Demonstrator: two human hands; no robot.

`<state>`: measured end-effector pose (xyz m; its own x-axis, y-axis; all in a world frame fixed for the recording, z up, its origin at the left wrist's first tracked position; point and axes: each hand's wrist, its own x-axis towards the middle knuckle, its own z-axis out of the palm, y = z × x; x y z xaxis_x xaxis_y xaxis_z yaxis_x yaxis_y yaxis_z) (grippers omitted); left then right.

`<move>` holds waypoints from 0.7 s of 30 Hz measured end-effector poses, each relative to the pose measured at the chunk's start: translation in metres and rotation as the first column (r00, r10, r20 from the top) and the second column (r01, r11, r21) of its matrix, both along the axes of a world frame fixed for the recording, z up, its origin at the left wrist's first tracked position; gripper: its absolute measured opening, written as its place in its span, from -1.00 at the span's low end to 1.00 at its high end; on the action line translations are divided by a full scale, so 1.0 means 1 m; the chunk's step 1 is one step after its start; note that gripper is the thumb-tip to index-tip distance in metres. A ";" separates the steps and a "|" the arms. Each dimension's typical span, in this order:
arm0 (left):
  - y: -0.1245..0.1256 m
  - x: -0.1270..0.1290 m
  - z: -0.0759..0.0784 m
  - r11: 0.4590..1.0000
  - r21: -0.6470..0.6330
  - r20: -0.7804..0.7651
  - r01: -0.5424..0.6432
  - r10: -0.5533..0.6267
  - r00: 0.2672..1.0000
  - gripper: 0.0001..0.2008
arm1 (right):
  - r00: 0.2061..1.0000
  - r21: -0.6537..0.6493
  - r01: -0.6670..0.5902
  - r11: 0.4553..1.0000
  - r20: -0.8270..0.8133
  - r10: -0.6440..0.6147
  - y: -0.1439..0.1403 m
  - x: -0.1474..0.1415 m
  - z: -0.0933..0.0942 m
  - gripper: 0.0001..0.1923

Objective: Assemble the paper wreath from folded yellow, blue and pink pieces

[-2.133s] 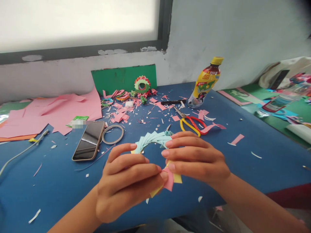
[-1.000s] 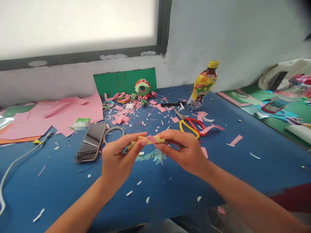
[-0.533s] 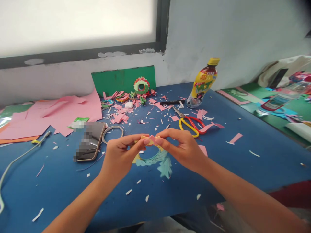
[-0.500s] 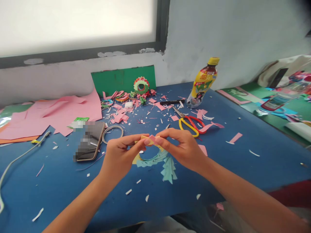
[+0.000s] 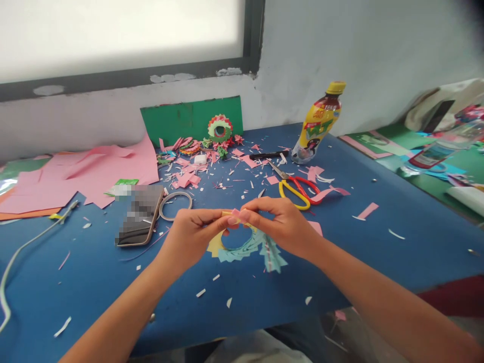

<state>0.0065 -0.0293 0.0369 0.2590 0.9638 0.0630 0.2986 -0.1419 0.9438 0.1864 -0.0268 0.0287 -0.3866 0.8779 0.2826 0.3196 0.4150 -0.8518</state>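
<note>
Between my hands hangs a folded-paper wreath [image 5: 239,250], light blue along the bottom and yellow at the left, with a blue folded tail [image 5: 273,256] at its right. My left hand [image 5: 194,227] pinches the top of the ring, where yellow paper shows. Close beside it, my right hand [image 5: 280,222] pinches the same top edge, and a small pink paper piece [image 5: 235,213] shows between the fingertips. The fingers cover most of the upper ring. Behind my right hand lie scissors [image 5: 297,189] with one yellow and one red handle.
A phone [image 5: 139,217], a tape roll [image 5: 176,205] and a white cable [image 5: 36,237] lie at the left. Pink sheets [image 5: 94,171] and a finished paper wreath [image 5: 220,130] sit at the back. A drink bottle [image 5: 318,123] stands at the right. Paper scraps litter the blue table.
The wreath has tilted, its blue tail swinging to the right and slightly up. The fingertips have closed further over the pink piece. Both hands stay pinched at the top.
</note>
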 end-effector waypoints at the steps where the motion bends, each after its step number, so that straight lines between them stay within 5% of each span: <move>1: 0.000 0.001 0.000 1.000 0.000 0.009 0.000 0.000 1.000 -0.87 | 1.000 -0.010 0.000 1.000 0.003 0.000 0.000 0.000 0.000 -0.75; 12: -0.006 0.010 -0.010 0.974 0.077 0.103 -0.211 0.203 0.974 -0.88 | 0.987 0.050 0.137 0.989 -0.092 -0.132 0.001 -0.003 -0.007 -0.77; 18: -0.006 0.009 -0.011 0.979 0.041 0.060 -0.200 0.197 0.979 -0.76 | 0.981 -0.093 0.095 0.991 -0.162 -0.109 0.002 -0.005 -0.011 -0.71; 21: -0.007 0.006 -0.009 0.953 0.227 -0.027 -0.200 0.212 0.977 -0.66 | 0.962 -0.215 0.081 0.973 -0.238 -0.133 0.006 -0.004 -0.011 -0.70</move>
<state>0.0125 -0.0359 0.0282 0.0649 0.9599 0.2726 0.3899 -0.2759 0.8786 0.1825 -0.0206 0.0182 -0.2276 0.9587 0.1704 0.1198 0.2012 -0.9722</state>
